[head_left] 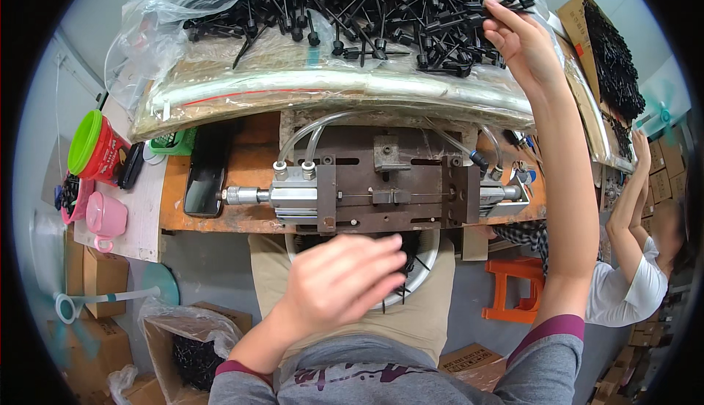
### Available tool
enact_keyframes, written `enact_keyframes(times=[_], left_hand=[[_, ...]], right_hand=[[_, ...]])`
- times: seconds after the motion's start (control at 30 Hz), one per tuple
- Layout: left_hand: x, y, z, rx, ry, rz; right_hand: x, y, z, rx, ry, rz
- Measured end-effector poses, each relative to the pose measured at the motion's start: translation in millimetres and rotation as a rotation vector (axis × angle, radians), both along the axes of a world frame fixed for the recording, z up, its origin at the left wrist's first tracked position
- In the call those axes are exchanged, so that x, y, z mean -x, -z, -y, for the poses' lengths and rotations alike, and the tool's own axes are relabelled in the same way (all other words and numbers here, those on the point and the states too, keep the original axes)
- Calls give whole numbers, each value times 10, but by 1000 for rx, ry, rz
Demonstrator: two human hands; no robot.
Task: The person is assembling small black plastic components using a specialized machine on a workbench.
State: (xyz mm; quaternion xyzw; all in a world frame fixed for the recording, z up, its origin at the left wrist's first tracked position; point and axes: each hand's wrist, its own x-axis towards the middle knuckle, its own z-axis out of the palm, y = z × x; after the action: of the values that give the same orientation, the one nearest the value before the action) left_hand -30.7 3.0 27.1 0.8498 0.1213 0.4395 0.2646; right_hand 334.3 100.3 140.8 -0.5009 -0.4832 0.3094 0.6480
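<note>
At the upper right, my right hand (524, 49) pinches a black plastic part with a knobbed end (518, 0) between thumb and fingertips. It is at the right end of a heap of similar black plastic parts (381, 24) with thin stems, spread on clear plastic sheeting. My left hand (345, 280), slightly blurred, hovers over my lap with its fingers stretched out and nothing seen in them. Below it, a white round basin (425, 273) between my legs holds more black parts, partly hidden by the hand. In front of me stands a metal clamping fixture (385, 178) with a small block at its centre.
Air tubes (315, 137) loop from cylinders on the fixture. A dark phone (205, 178) lies at left, near a red bucket (99, 148) and a pink cup (106, 214). An orange stool (510, 288) and another person (631, 288) are at right. Boxes stand on the floor.
</note>
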Motion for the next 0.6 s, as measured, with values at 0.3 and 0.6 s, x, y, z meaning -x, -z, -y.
enact_keyframes(times=[0.3,0.6], left_hand=[[-163,-353,-344,137,-185,155],[-105,-298,-252,412,93,-39]], right_hand=[[1188,385,1062,103,-144,-333],[1507,750,1543,281,-348,-504]])
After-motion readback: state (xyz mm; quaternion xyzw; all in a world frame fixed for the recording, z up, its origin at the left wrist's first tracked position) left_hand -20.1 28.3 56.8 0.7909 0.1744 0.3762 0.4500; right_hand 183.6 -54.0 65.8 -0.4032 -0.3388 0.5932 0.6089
